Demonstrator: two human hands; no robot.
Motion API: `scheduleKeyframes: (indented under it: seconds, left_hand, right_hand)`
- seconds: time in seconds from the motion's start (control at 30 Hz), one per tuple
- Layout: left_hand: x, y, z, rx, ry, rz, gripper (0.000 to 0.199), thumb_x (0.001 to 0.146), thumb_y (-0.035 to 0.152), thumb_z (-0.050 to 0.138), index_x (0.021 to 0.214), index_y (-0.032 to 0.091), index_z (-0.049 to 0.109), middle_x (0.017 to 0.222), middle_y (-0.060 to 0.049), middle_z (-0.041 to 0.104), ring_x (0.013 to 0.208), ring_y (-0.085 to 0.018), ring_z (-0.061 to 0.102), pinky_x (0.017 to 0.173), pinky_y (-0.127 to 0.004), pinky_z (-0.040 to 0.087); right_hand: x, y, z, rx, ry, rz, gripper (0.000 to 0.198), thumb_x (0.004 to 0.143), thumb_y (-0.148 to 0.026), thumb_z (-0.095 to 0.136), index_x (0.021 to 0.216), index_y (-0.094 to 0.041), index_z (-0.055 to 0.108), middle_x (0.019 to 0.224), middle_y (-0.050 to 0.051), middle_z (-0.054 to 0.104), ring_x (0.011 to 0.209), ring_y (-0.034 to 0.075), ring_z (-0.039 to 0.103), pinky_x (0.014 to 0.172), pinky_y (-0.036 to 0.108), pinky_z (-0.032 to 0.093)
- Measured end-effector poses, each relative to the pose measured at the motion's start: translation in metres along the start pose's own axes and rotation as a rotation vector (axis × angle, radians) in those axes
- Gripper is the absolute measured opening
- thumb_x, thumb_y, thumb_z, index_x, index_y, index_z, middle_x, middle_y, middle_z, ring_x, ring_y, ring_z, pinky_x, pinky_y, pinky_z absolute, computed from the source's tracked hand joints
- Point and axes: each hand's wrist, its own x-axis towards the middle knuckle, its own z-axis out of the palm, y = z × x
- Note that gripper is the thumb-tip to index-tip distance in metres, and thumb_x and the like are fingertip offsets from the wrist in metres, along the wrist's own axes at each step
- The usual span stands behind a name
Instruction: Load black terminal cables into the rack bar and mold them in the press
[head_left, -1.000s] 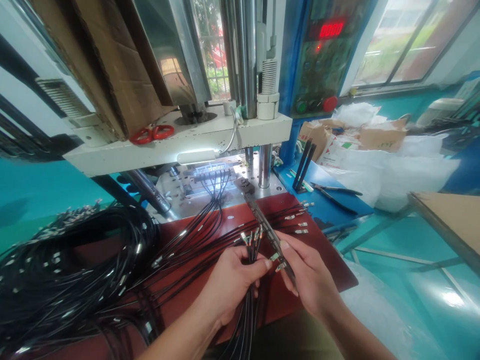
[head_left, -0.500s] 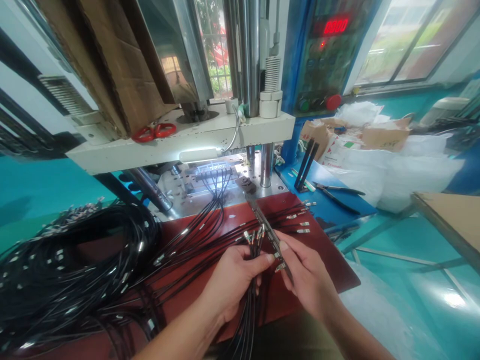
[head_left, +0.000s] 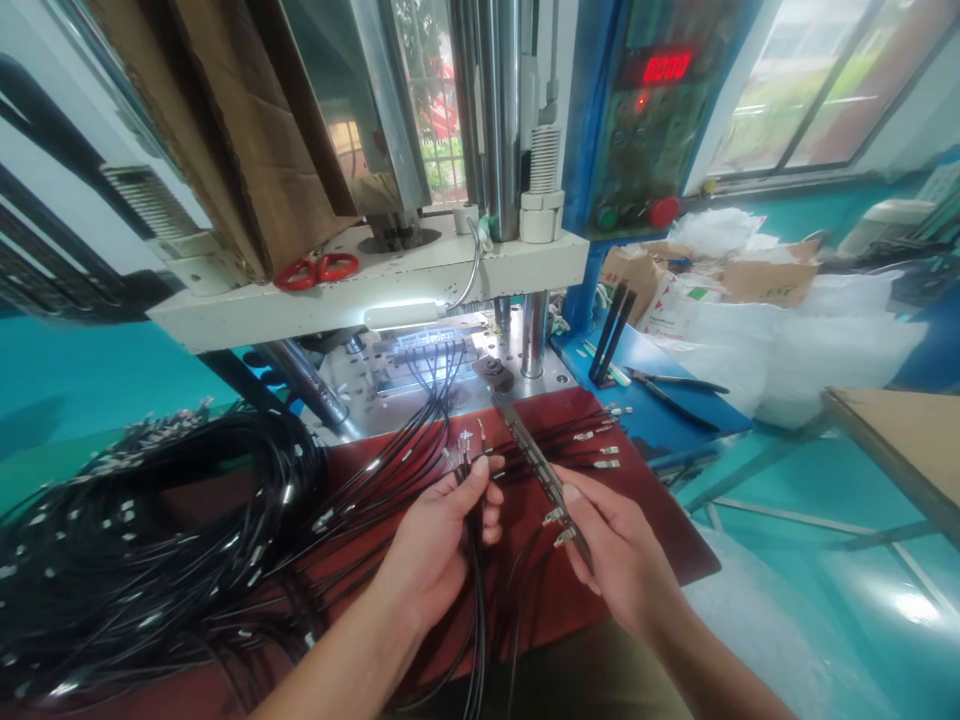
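My left hand [head_left: 442, 535] is closed around a bundle of black cables [head_left: 474, 590], whose metal-tipped ends stick up past the thumb. To its right, my right hand [head_left: 619, 535] grips the near end of a long slotted metal bar [head_left: 534, 450]. Two small metal connectors [head_left: 556, 517] sit along the bar's left edge close to my right thumb. The bar slants away over the red-brown work board [head_left: 652, 500] toward a dark bolted bracket [head_left: 493, 370]. More cables with metal ends [head_left: 606, 463] lie on the board behind the bar.
A large coil of black cables [head_left: 172, 540] covers the left side. Ahead stands a press with a lit mould [head_left: 431, 355] holding cable ends. Red-handled scissors [head_left: 315, 270] rest on its white plate [head_left: 525, 265]. Pliers [head_left: 679, 390] lie on the blue shelf [head_left: 720, 418] at right.
My left hand has drawn back left from the bar with the cable bundle, leaving two connectors at the bar's edge. The right hand keeps its grip on the bar, nearly still.
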Motion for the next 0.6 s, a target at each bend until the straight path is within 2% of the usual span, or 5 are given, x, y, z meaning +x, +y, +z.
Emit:
scheduleKeyframes:
  seconds: [0.13,0.2,0.3,0.47,0.6]
  left_hand:
    - [-0.0028,-0.0028,-0.0014,0.085,0.029,-0.081,0.030,0.079,0.027,0.067,0.106,0.016,0.062,0.060,0.002,0.050,0.043,-0.006,0.036,0.037,-0.017,0.024]
    - [-0.0044,-0.0044,0.0003,0.110,0.027,-0.095,0.029,0.076,0.020,0.069,0.104,0.013,0.064,0.065,-0.001,0.054,0.048,-0.007,0.043,0.040,-0.019,0.033]
    - [-0.0041,-0.0054,0.0030,0.054,0.014,-0.047,0.023,0.073,0.017,0.072,0.094,0.008,0.067,0.078,-0.005,0.058,0.062,-0.009,0.051,0.056,-0.021,0.045]
    - [-0.0015,-0.0055,0.0039,0.005,-0.015,-0.038,0.027,0.078,0.029,0.070,0.098,0.011,0.067,0.063,0.000,0.049,0.052,-0.007,0.040,0.044,-0.019,0.033]
    - [-0.0017,-0.0060,0.0040,0.020,-0.062,-0.072,0.028,0.074,0.019,0.072,0.100,0.011,0.067,0.077,-0.004,0.055,0.061,-0.008,0.048,0.051,-0.021,0.039]
  right_hand:
    - [0.0010,0.0021,-0.0012,-0.001,-0.003,-0.020,0.048,0.093,-0.046,0.042,0.131,-0.018,0.052,0.049,-0.005,0.046,0.036,0.006,0.037,0.032,0.016,0.026]
    - [0.0017,0.0034,-0.0013,0.005,0.006,-0.025,0.049,0.093,-0.046,0.043,0.131,-0.018,0.052,0.049,-0.004,0.047,0.035,0.006,0.037,0.032,0.016,0.025]
    - [0.0021,0.0043,-0.0011,0.007,0.004,-0.021,0.049,0.093,-0.046,0.042,0.132,-0.017,0.051,0.049,-0.004,0.047,0.035,0.006,0.037,0.031,0.016,0.025]
    - [0.0009,0.0025,-0.0009,0.001,-0.009,-0.005,0.050,0.092,-0.046,0.043,0.132,-0.016,0.051,0.046,-0.005,0.043,0.035,0.007,0.037,0.031,0.016,0.025]
    - [0.0009,0.0026,-0.0010,0.002,-0.010,-0.016,0.051,0.092,-0.047,0.043,0.132,-0.016,0.052,0.048,-0.004,0.047,0.035,0.007,0.036,0.031,0.016,0.025]
